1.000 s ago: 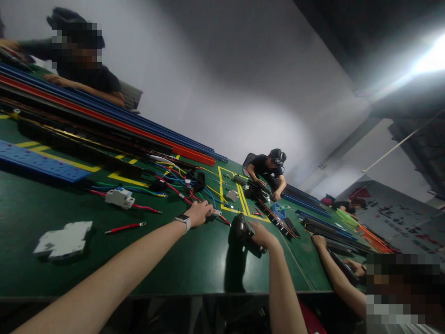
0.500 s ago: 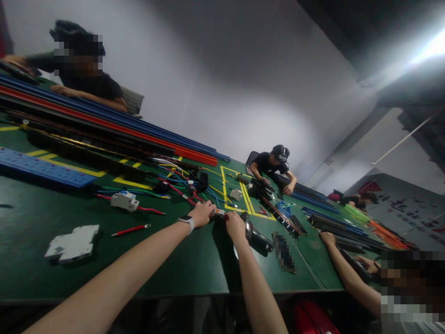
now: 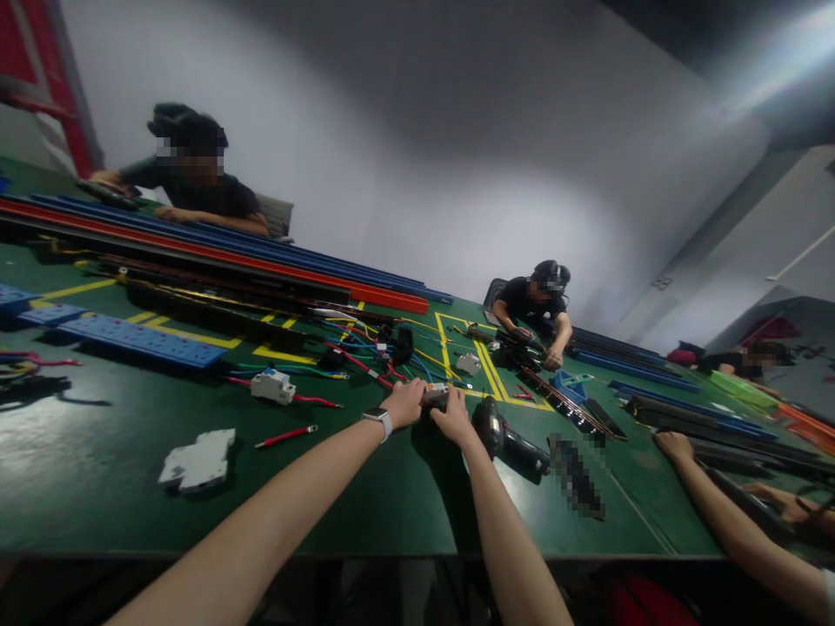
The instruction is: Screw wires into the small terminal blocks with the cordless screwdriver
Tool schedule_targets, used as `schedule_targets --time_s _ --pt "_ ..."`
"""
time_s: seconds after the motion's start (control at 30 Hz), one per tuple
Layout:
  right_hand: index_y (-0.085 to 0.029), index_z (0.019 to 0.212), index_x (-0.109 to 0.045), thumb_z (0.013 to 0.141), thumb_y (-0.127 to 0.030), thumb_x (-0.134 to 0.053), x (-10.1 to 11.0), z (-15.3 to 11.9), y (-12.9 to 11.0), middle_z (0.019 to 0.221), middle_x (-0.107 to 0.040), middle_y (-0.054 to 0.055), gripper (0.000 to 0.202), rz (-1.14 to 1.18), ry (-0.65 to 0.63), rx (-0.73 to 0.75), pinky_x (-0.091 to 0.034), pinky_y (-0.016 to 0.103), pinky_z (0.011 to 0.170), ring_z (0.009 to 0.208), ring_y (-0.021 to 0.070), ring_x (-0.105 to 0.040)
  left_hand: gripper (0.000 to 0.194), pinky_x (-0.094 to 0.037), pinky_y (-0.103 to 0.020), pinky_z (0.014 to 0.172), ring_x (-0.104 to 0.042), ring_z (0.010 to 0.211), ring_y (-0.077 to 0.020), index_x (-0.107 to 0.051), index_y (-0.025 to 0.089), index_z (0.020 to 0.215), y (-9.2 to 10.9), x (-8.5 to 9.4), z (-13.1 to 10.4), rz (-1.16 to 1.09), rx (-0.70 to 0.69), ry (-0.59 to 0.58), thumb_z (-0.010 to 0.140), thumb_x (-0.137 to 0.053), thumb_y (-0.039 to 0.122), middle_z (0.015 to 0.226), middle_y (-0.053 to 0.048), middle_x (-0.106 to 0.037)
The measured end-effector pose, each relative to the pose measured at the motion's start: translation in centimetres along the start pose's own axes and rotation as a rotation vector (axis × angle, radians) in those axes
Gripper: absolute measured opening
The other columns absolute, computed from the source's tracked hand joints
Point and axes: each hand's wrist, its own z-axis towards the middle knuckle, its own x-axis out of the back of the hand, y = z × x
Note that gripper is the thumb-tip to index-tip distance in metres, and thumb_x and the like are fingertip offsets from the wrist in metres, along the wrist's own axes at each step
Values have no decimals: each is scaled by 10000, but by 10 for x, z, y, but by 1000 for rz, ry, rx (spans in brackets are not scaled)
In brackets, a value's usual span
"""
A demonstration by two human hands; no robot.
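Observation:
My left hand, with a watch on its wrist, is closed on the left end of a small white circuit breaker with an orange mark. On the breaker's right end my right hand is closed too, thumb and fingers pinching it. Red wire runs up to the breaker from behind my left hand. A black power drill lies just right of my right hand. To the left are a breaker with red leads, a short red cable and a flat white breaker.
Behind my hands lies a tangle of coloured wires. Long blue and red rails and a blue perforated strip stretch across the left. A dark blurred object lies past the drill. Co-workers sit across the table and at right.
The view has swung left, so the table's things appear further right. Both hands stay on the circuit breaker, and my right fingers look more spread along it.

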Motion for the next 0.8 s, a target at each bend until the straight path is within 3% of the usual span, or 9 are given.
schedule_targets --time_s 0.2,0.43,0.8 --pt "-183 1397 -335 846 -441 -541 4 4 -11 1382 -466 154 643 93 16 -10 -369 409 985 1285 295 -432 360 -347 -416 1003 -525 1196 -281 -522 172 1209 1 -1 2 -42 24 6 854 -464 170 1261 -142 -575" --pt "-200 1099 -529 766 -704 -601 23 -2 -3 1131 -628 115 609 -3 -24 24 -370 378 890 1064 292 -567 418 -359 -390 990 -560 1175 -270 -561 209 1231 0 -2 2 -135 29 -9 818 -511 163 1238 -103 -644" --pt "-165 1112 -539 924 -635 -438 33 -16 -12 1078 -668 169 517 -186 71 85 -301 445 927 1080 331 -577 380 -353 -397 985 -567 1164 -269 -559 222 1242 3 -3 1 -125 44 -6 867 -519 263 1277 -100 -624"
